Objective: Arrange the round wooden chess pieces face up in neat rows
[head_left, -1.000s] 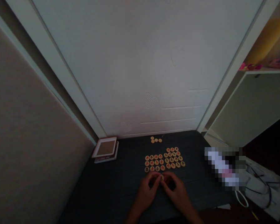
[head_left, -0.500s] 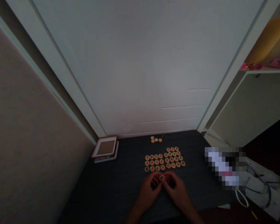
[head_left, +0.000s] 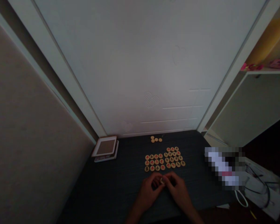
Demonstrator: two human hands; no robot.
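Observation:
Between the fingertips of both hands is a small round wooden piece [head_left: 162, 180], partly covered by them. My left hand [head_left: 149, 189] grips it from the left, and my right hand [head_left: 176, 185] pinches it from the right. Just beyond my fingers, round pieces with red or black characters lie on the dark table [head_left: 121, 183] in two blocks of rows, a left block [head_left: 156, 162] and a right block [head_left: 174, 159]. Farther back, several plain-faced pieces [head_left: 156, 139] lie close together near the white panel.
A white-framed item [head_left: 106, 147] rests on a flat box at the table's back left. A white panel [head_left: 135, 71] rises behind the table. On the right are a pixelated object, cables, a white box [head_left: 268, 193] and a shelf [head_left: 266, 71].
The piece between my fingers has tilted and dropped slightly, and my fingers now cover more of it. The rows of pieces look the same.

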